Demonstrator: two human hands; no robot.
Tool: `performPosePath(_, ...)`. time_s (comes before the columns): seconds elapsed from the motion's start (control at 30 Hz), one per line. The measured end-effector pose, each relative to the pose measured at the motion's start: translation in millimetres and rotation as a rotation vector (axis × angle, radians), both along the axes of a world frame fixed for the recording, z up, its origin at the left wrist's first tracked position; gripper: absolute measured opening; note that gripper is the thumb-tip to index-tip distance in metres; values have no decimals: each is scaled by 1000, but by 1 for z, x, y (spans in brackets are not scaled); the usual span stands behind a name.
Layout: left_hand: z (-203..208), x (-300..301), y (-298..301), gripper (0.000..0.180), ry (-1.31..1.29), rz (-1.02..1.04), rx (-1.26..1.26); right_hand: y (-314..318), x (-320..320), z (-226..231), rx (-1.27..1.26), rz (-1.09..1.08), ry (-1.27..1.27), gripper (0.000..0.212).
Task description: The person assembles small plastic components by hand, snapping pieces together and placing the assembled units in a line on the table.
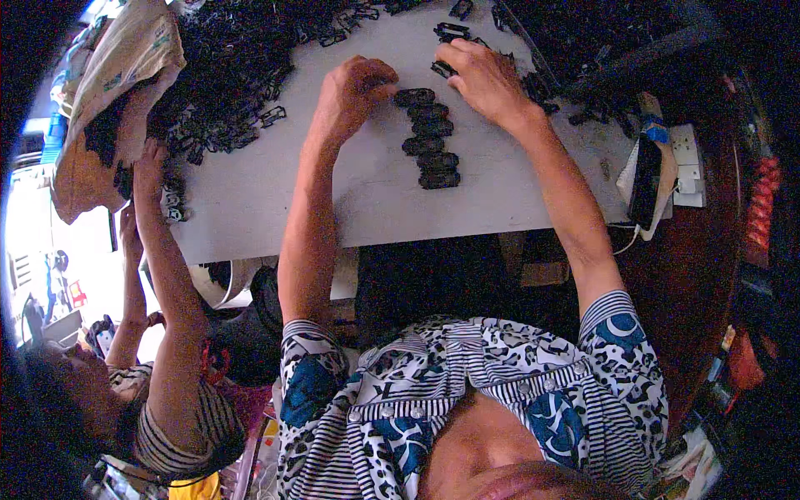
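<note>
A staggered column of small black oval plastic parts (429, 147) lies on the white table, running toward me. Just left of its far end is my left hand (354, 90), its fingers curled together; whatever they may hold is hidden. My right hand (485, 81) reaches in from the right, thumb and fingers closed around a small black plastic part (443, 69) a little beyond the column. Another black part (451, 30) lies just past those fingertips.
Big heaps of black parts (225, 79) cover the far left and far right (596, 37) of the white table (375, 200). At left, a co-worker's hand (148, 171) is beside a tan sack (125, 75). A white power socket (687, 158) and cable sit at the right edge.
</note>
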State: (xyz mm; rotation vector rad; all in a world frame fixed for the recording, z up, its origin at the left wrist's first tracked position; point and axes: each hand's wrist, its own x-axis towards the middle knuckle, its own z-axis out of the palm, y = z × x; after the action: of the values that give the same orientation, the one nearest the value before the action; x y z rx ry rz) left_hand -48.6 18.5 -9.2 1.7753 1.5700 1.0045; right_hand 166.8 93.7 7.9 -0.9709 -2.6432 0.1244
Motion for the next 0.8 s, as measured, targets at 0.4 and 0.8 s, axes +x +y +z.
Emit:
performPosePath(0.4,-2,26,24,32,156,77,240,54,2,12,23,-5,198,26)
performPosePath(0.8,-2,26,25,37,-87,160,223,71,-8,27,153,-117,141,11)
